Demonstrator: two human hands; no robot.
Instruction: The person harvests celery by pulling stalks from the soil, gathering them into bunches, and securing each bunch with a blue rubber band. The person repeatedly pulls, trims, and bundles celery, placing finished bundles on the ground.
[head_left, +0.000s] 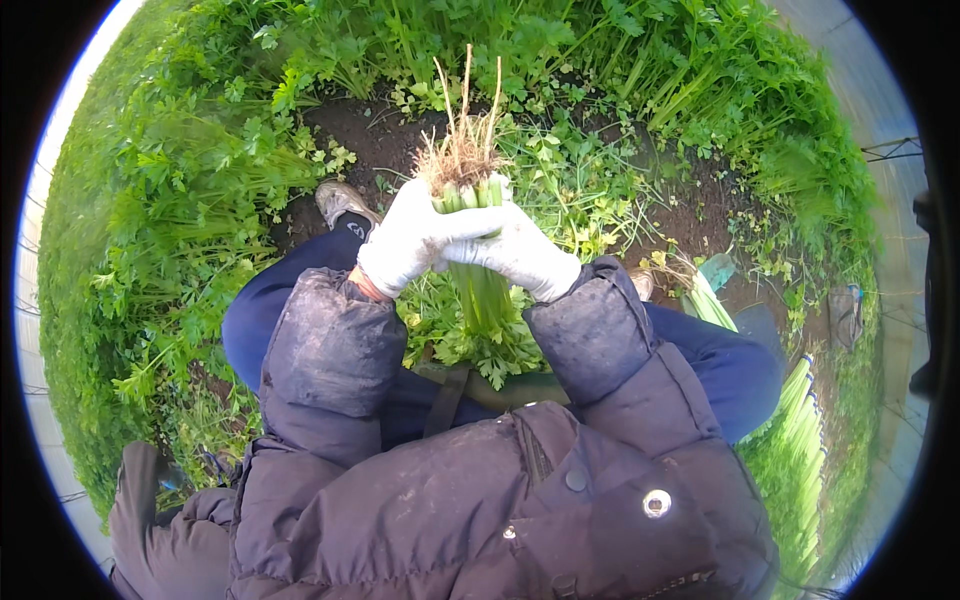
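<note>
Both my hands wear white gloves and are wrapped round one bunch of celery [482, 295] in front of me. Its brown roots point up and away, and its leafy tops hang down toward my lap. My left hand [408, 235] grips the left side just below the roots. From the right, my right hand [515, 250] closes round the stalks, its fingers meeting those of the left. A few long roots stick out beyond the rest. The gloves hide part of the stalks.
Standing celery plants [160, 230] grow to the left and ahead, with bare soil [370, 130] and loose leaves between. Another rooted celery bunch [705, 300] lies by my right knee. Cut celery [800, 450] is lined up at the lower right. Someone's dark sleeve [175, 535] shows at the lower left.
</note>
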